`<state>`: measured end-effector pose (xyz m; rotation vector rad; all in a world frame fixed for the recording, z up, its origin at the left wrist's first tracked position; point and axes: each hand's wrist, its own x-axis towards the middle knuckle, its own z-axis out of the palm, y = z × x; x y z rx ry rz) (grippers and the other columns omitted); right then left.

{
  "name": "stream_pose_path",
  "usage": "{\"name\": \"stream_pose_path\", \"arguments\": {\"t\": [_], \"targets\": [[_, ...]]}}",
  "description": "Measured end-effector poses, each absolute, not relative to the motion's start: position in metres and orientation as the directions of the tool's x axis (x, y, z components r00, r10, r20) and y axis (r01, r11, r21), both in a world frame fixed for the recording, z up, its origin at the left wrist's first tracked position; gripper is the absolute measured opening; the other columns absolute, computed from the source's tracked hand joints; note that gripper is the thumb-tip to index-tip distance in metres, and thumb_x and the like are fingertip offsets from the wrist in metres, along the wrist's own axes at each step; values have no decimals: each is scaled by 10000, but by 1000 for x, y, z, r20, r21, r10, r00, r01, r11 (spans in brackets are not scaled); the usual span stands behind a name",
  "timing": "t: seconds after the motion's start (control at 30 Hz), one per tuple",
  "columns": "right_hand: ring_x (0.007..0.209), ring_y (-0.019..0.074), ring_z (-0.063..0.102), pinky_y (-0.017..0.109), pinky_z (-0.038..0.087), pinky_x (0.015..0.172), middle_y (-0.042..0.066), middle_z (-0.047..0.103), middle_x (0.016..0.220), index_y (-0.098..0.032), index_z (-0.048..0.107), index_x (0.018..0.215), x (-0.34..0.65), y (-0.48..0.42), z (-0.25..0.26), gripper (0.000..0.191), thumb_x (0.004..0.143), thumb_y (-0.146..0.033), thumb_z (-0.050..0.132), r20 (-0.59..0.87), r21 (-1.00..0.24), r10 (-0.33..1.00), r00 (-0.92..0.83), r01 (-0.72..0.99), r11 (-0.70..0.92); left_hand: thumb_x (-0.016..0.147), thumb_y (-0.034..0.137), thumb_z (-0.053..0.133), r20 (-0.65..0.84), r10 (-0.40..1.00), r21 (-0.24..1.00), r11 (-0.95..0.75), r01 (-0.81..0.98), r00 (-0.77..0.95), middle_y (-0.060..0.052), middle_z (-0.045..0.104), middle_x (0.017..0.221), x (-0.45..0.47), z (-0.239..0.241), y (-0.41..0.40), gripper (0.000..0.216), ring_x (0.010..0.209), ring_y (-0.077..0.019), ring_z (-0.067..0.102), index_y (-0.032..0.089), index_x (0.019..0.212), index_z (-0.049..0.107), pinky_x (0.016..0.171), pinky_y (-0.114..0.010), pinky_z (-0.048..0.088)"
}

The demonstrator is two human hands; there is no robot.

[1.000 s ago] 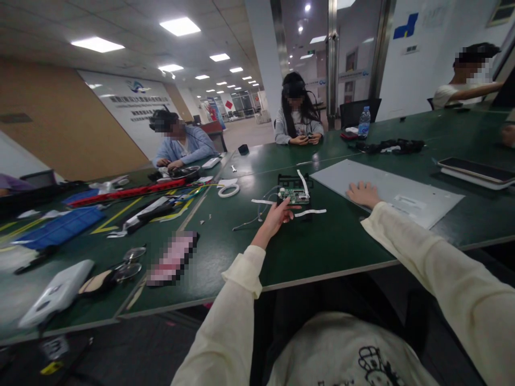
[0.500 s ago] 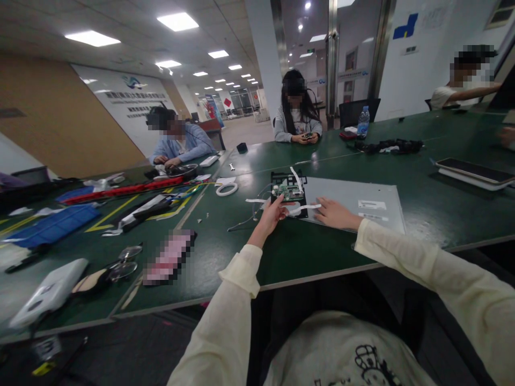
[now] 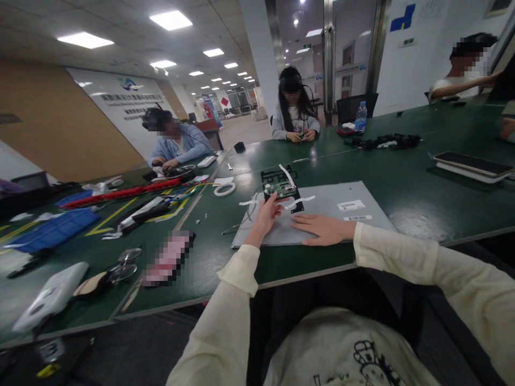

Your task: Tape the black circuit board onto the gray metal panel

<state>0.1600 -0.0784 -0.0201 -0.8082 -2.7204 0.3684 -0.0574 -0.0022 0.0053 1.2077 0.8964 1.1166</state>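
My left hand (image 3: 266,215) grips the near edge of a green circuit board (image 3: 279,190) set in a black bracket (image 3: 295,199). White flat ribbon cables (image 3: 301,201) stick out from the board, and a thin grey cable (image 3: 230,232) trails to its left. Below the board lies a flat grey metal panel (image 3: 333,201) with white labels (image 3: 351,205). On the panel, my right hand (image 3: 322,229) rests flat with its fingers stretched out. Where my left fingers wrap under the bracket is hidden.
Left of the panel are a white tape ring (image 3: 224,189), a pink phone-shaped item (image 3: 169,258), glasses (image 3: 124,265) and a blue tray (image 3: 54,229). Toward the right lies a tablet-like device (image 3: 472,165); a water bottle (image 3: 361,117) stands farther back. Several people sit around the table.
The grey panel has slid left and nearer, so that it now lies under the board and both hands. My right hand has moved left and closer with it. The board has shifted slightly left.
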Motion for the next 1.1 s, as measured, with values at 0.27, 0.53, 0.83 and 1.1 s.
{"name": "stream_pose_path", "arguments": {"t": [0.27, 0.53, 0.83, 1.1], "targets": [[1426, 259, 274, 426, 194, 1175, 68, 233, 1577, -225, 239, 1544, 166, -52, -14, 744, 928, -596, 429, 139, -280, 521, -842, 471, 836, 891, 439, 550, -32, 972, 992, 59, -111, 234, -125, 683, 932, -51, 7, -7, 281, 533, -114, 516, 207, 1029, 627, 415, -219, 301], [1384, 272, 342, 427, 256, 1144, 51, 264, 1569, -251, 276, 1533, 164, -45, -12, 742, 908, -597, 477, 157, -308, 527, -835, 466, 830, 908, 421, 541, -42, 976, 983, 78, -167, 212, -107, 699, 944, -51, 1, -3, 275, 513, -90, 509, 190, 1044, 601, 416, -199, 293], [1397, 312, 307, 522, 203, 1152, 86, 418, 1487, -231, 491, 1417, 193, -23, -18, 596, 940, -571, 382, 200, -233, 714, -670, 676, 699, 893, 405, 556, -72, 980, 967, 114, -228, 186, -98, 706, 921, -55, 3, -5, 239, 489, -79, 494, 203, 1010, 607, 398, -186, 329], [1410, 496, 87, 808, 104, 1000, 53, 159, 1600, -342, 288, 1518, 265, 2, -43, 733, 888, -710, 212, -94, -259, 993, 69, 961, -91, 885, 397, 574, -77, 983, 969, 113, -219, 169, -107, 720, 915, -55, 0, -4, 261, 482, -71, 503, 170, 1008, 610, 389, -176, 322]]}}
